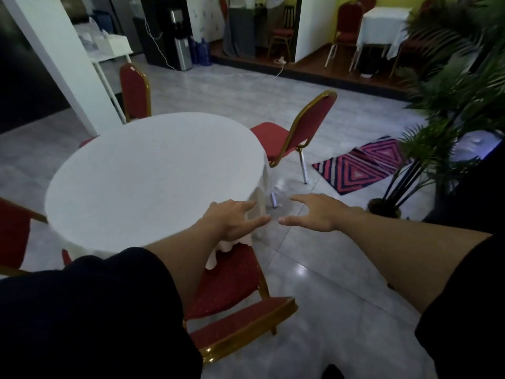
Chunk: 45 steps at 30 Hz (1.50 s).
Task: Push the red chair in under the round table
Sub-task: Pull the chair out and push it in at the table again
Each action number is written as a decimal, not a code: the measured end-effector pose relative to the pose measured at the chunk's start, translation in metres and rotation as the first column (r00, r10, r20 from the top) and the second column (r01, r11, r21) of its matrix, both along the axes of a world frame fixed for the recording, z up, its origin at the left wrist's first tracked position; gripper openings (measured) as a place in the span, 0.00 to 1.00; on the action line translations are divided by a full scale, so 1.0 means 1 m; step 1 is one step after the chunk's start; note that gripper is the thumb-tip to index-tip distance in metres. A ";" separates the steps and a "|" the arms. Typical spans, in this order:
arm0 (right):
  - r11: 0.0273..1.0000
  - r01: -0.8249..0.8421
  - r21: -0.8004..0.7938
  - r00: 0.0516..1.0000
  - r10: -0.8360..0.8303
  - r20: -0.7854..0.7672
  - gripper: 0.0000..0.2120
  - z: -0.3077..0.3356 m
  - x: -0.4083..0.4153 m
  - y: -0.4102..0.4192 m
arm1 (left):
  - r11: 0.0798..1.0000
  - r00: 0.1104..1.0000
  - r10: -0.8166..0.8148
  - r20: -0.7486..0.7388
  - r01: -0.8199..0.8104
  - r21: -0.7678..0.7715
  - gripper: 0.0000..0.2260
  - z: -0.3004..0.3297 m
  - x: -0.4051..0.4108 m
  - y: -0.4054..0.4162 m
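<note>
A round table point(153, 170) under a white cloth fills the middle left. Just below me stands a red chair point(232, 285) with a gold frame; its seat reaches partly under the table's near edge and its backrest is closest to me. My left hand point(235, 220) hovers open over the table's near right edge, above that chair. My right hand point(314, 212) is stretched out open beside it, over the floor, holding nothing. A second red chair point(297, 129) stands pulled out at the table's far right side, its seat facing the table.
Another red chair point(135, 91) is at the table's far side and one point(13, 236) at the left edge. A pink patterned rug point(360, 165) and potted palms point(437, 127) are on the right. A white pillar point(54, 56) rises at back left. A step point(314, 75) leads up to a raised area.
</note>
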State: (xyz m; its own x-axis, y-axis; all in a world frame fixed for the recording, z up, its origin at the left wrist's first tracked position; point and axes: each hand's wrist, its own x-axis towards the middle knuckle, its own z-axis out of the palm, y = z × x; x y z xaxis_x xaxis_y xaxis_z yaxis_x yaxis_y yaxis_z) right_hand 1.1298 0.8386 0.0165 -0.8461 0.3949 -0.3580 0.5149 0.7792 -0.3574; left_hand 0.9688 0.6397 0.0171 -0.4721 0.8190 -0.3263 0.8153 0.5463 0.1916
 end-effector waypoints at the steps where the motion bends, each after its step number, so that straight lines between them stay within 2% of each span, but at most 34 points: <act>1: 1.000 0.006 0.011 1.000 -0.006 -0.002 0.61 0.001 0.001 0.014 | 1.000 1.000 0.003 -0.001 -0.003 0.010 0.45 0.003 0.001 0.014; 3: 0.999 0.013 0.031 1.000 -0.014 0.003 0.61 0.001 0.003 0.045 | 0.999 1.000 0.018 -0.007 -0.018 0.037 0.47 0.006 0.004 0.046; 8: 0.999 0.005 0.054 1.000 -0.006 0.011 0.63 0.006 0.013 0.125 | 0.998 0.999 0.048 0.002 -0.048 0.050 0.42 0.013 0.020 0.134; 14: 0.998 -0.002 0.067 0.999 -0.001 0.036 0.57 0.012 0.031 0.236 | 0.995 0.994 0.085 0.066 -0.088 0.047 0.40 0.021 0.041 0.250; 17: 0.998 -0.006 0.060 1.000 0.005 0.023 0.54 0.011 0.034 0.263 | 0.996 0.995 0.081 0.065 -0.083 0.035 0.40 0.017 0.041 0.280; 22: 0.999 0.046 0.014 0.999 -0.046 0.019 0.59 0.008 0.032 0.329 | 0.999 0.998 0.051 0.038 -0.052 0.015 0.41 0.013 0.033 0.351; 25: 0.999 0.040 0.029 0.999 -0.041 0.025 0.55 0.007 0.021 0.369 | 0.999 0.999 0.035 0.020 -0.035 0.002 0.42 0.007 0.014 0.393; 30: 0.995 0.089 0.048 0.995 -0.091 0.037 0.62 0.010 -0.018 0.444 | 0.999 1.000 0.007 -0.003 -0.007 0.052 0.42 0.009 -0.029 0.468; 33: 0.998 0.060 0.032 0.998 -0.060 0.016 0.54 0.015 -0.049 0.480 | 0.999 1.000 0.001 -0.005 -0.001 0.053 0.43 0.011 -0.061 0.505; 36: 0.997 0.073 0.026 0.997 -0.072 -0.030 0.51 0.026 -0.080 0.517 | 0.998 1.000 0.009 -0.010 -0.008 0.055 0.44 0.016 -0.098 0.543; 45: 0.995 0.090 0.041 0.996 -0.089 -0.026 0.54 0.024 -0.166 0.623 | 0.997 0.999 0.052 0.006 -0.052 0.058 0.43 0.016 -0.182 0.642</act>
